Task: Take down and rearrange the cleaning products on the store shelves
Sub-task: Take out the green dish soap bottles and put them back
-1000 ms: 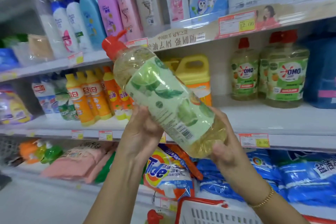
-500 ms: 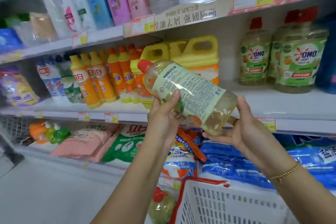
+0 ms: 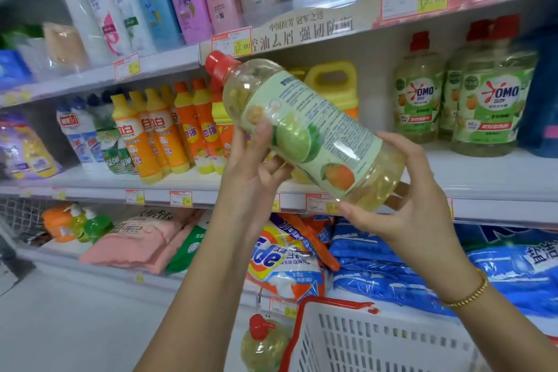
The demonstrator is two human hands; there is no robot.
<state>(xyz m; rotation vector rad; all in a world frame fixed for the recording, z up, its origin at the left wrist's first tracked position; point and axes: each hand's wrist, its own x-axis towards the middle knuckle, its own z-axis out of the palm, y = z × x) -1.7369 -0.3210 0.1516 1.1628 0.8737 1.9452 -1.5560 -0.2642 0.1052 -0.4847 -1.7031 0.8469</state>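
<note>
While both hands carry it, the bottle [image 3: 305, 127] lies tilted, cap up-left, in front of the middle shelf [image 3: 483, 181]. Left hand [image 3: 256, 166] clasps mid-body; right hand [image 3: 401, 199] cups the base, likely so the back label can be read.

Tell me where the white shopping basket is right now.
In the head view, the white shopping basket sits at the bottom, right of centre, under the right hand, with a red-capped bottle just to its left.

Glossy clear plastic bottle [image 3: 308, 133], slotted white plastic basket [image 3: 377, 341].
</note>
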